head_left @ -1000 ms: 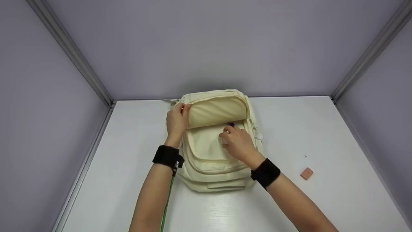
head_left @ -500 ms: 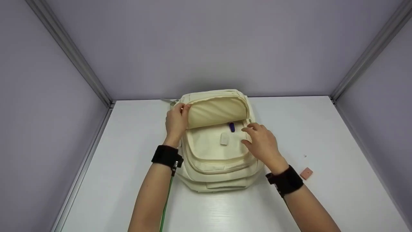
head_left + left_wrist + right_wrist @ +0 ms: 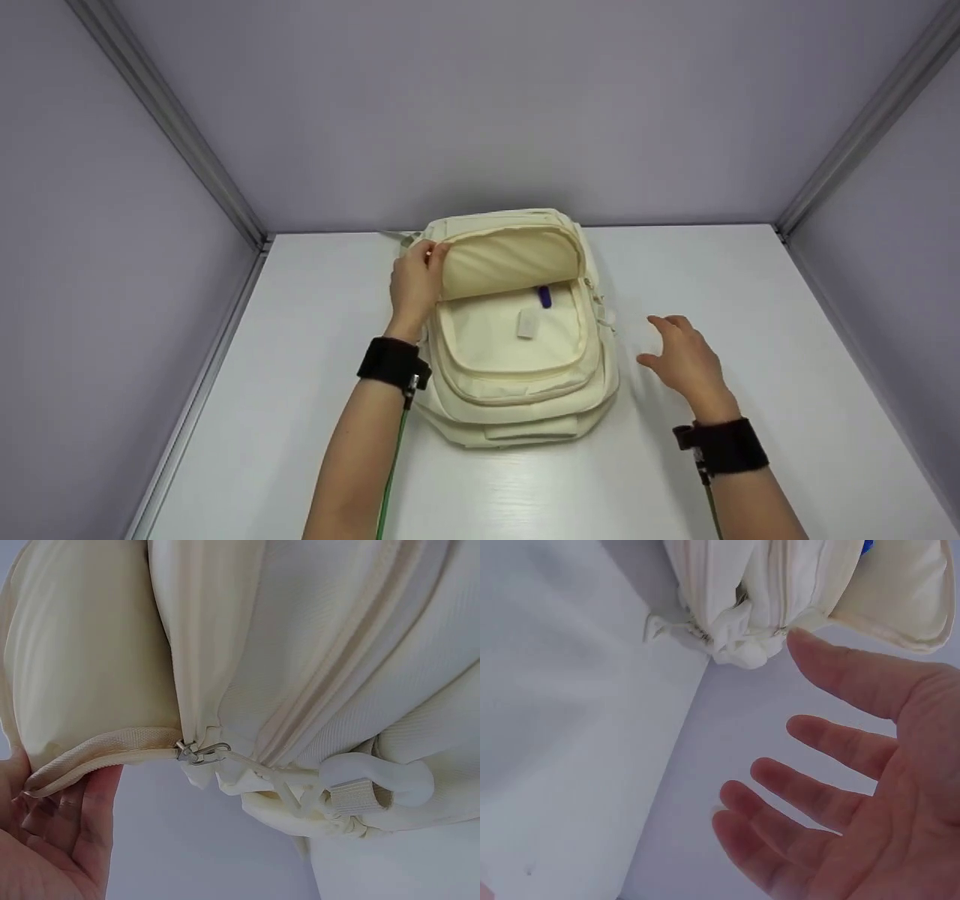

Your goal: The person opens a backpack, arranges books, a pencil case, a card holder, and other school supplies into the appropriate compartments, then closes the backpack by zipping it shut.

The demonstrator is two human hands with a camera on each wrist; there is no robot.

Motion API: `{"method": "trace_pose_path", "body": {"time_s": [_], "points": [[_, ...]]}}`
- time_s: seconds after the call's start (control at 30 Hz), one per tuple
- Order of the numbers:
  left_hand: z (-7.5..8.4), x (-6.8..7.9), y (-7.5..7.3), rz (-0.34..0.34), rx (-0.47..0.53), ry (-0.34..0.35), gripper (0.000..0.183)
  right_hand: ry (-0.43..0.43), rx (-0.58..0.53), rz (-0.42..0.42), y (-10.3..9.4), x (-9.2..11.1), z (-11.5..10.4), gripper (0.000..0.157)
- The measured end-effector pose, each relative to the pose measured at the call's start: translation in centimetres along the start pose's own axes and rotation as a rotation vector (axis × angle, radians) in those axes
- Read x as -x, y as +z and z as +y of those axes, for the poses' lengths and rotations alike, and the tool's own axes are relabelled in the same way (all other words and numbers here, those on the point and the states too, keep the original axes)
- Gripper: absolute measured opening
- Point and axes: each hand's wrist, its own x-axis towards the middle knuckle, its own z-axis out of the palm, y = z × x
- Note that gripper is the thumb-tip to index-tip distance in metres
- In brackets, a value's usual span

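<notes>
A cream backpack point(image 3: 517, 412) lies on the white table with its front pocket unzipped. My left hand point(image 3: 416, 285) pinches the edge of the pocket flap point(image 3: 514, 262) and holds it folded back; the left wrist view shows the flap's hem between thumb and fingers, near a metal zipper pull point(image 3: 201, 752). Inside the pocket lie a small dark purple-blue piece point(image 3: 545, 297) and a small whitish rectangular block point(image 3: 527, 324). To the right of the backpack, my right hand point(image 3: 686, 364) is over the table, fingers spread and holding nothing.
The white table point(image 3: 315, 450) is bounded by grey walls at the back and both sides. A pinkish rectangular block seen earlier is hidden around the right wrist. A white strap buckle point(image 3: 382, 776) hangs at the backpack's side.
My right hand has left the open pocket and moved right, off the backpack, uncovering the whitish block and the purple-blue piece. The left hand stays on the flap.
</notes>
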Motion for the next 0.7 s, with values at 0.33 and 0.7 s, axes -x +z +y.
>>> {"method": "trace_pose_path", "body": {"time_s": [0.33, 0.7], "points": [[0.0, -0.1, 0.3, 0.007, 0.004, 0.011, 0.034, 0.193, 0.04, -0.217, 0.4, 1.8, 5.4, 0.075], [-0.2, 0.0, 0.3, 0.025, 0.008, 0.014, 0.032, 0.294, 0.095, -0.295, 0.5, 3.2, 8.2, 0.069]]}}
